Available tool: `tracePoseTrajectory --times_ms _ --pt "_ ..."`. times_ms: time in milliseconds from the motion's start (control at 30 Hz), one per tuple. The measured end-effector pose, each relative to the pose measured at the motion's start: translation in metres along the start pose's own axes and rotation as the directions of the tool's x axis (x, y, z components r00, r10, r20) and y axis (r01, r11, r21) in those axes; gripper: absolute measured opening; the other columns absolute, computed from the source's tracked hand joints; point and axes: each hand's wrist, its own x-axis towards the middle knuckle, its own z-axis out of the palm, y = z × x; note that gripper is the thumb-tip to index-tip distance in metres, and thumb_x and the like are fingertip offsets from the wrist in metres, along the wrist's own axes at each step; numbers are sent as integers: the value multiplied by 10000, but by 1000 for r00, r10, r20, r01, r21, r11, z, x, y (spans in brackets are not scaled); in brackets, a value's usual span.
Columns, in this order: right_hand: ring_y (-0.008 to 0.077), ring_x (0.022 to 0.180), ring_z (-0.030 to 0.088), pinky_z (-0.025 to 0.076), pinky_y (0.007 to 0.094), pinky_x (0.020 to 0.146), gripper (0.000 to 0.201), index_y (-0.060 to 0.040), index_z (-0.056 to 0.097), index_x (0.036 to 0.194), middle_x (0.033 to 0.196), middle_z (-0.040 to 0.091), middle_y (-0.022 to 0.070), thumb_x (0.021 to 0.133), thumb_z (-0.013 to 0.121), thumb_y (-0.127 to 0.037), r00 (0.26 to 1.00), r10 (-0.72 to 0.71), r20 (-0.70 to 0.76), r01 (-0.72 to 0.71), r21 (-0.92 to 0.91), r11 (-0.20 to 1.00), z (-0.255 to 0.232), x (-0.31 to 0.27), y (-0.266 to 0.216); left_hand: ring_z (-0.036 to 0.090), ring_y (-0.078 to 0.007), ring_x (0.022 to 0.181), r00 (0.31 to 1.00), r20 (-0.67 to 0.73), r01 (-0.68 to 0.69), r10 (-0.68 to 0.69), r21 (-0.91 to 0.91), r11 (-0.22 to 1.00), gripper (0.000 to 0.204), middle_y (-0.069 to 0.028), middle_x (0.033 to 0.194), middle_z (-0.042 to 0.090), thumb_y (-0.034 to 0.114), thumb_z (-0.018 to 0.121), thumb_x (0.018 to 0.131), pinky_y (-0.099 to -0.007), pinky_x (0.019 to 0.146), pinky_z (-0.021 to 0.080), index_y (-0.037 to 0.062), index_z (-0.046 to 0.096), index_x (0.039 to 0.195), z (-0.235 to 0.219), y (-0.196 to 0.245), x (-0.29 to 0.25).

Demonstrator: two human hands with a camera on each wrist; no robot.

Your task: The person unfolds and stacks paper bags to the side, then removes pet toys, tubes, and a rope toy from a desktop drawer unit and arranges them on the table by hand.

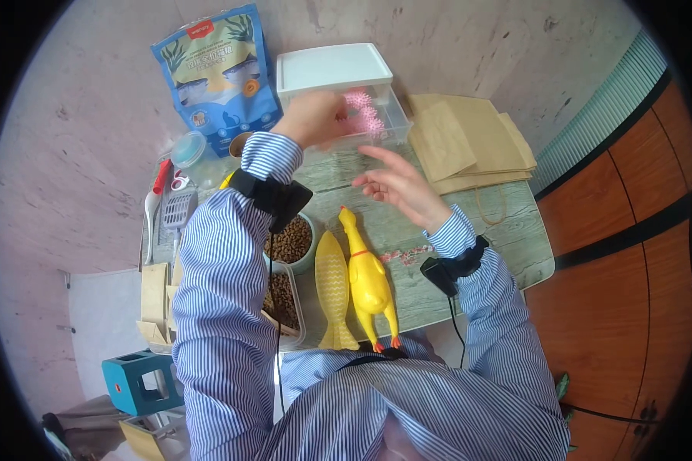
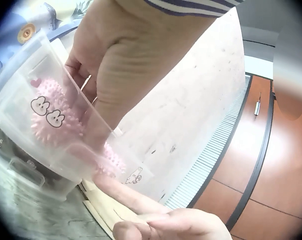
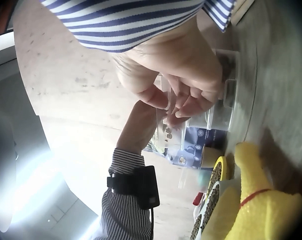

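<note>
My left hand (image 1: pixel 315 117) reaches into a clear plastic box (image 2: pixel 21 95) with bunny stickers. Its fingers and thumb are at a pink spiky toy (image 1: pixel 370 121) inside, seen through the cloudy wall in the left wrist view. The fingertips are partly hidden, and I cannot tell whether they grip the toy. My right hand (image 1: pixel 398 186) hovers in front of the box with the index finger stretched out and the other fingers loosely bent. Nothing is in it. Below it on the table lie a yellow rubber chicken (image 1: pixel 369 284) and a yellow fish-shaped toy (image 1: pixel 332 288).
A white lid (image 1: pixel 334 67) tops the box. To its left stand a blue pet-food bag (image 1: pixel 223 84) and a clear jar (image 1: pixel 188 150). Brown paper bags (image 1: pixel 469 142) lie right. A kibble bowl (image 1: pixel 312 244), a kibble tub (image 1: pixel 296 330) and a slotted scoop (image 1: pixel 179 209) are left.
</note>
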Motion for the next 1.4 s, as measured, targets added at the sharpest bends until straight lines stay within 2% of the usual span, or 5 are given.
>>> tracePoseTrajectory --times_ms 367,433,633,733,1400 --pt "122 959 594 497 277 831 275 -9 568 1187 1048 646 75 939 598 -122 882 -452 -134 310 -557 770 1 -60 -46 621 -306 761 786 -514 -222 343 284 933 196 -106 769 649 232 734 745 -415 682 499 59 681 818 -51 56 -33" --pt "164 1033 579 486 302 847 329 -8 598 1150 1080 632 97 866 694 -144 516 -825 -231 492 -709 506 13 -71 -55 613 -287 811 840 -371 -355 396 177 918 212 -88 831 648 204 754 715 -396 727 495 76 667 860 -46 80 -47" --pt "303 1022 577 462 385 886 461 -19 626 1112 1074 626 151 716 783 -192 806 -563 182 251 -967 46 -4 -102 -38 613 -291 865 861 -35 -508 508 8 861 276 -84 878 642 197 746 691 -393 767 493 70 648 915 -7 124 -72" --pt "327 924 598 470 398 831 389 -10 654 1021 968 650 161 713 774 -217 901 -421 108 215 -953 216 -11 -106 -23 617 -303 907 845 24 -525 534 -150 838 298 -105 908 648 213 734 722 -398 803 500 52 647 958 7 123 -73" --pt "364 693 599 492 448 627 392 12 545 772 757 574 201 783 714 -341 917 -367 -154 -92 -979 183 6 -84 53 628 -377 899 995 -101 20 -2 178 984 196 -203 963 650 169 592 854 -447 798 509 19 668 955 -7 -7 3"
